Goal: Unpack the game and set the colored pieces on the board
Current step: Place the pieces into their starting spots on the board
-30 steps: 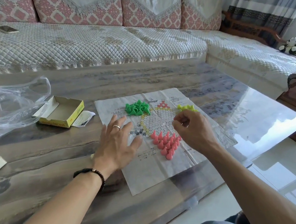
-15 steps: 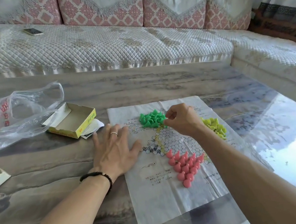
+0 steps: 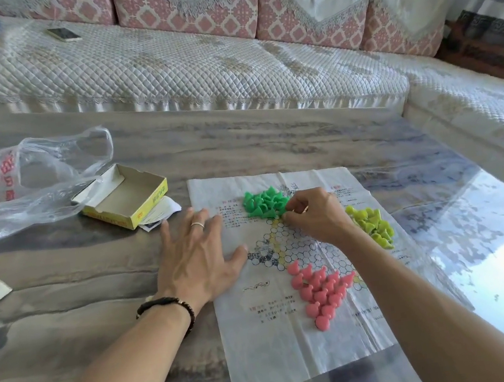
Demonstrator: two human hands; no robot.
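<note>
Just 1 camera looks, from up on the person's head. It faces forward and down at the shiny grey stone-look table [image 3: 64,300], close over the thin white paper game board [image 3: 302,363]. Far behind sits the long white quilted sofa [image 3: 159,64].

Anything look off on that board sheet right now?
Yes: the green pieces lie in a jumbled heap at the paper board's far edge, several tipped over, unlike the neat pink pieces. The right hand is at that heap.

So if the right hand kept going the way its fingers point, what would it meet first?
Most likely the green pieces: the right hand points its pinched fingers at the near edge of that cluster on the paper board, apparently already touching it.
</note>
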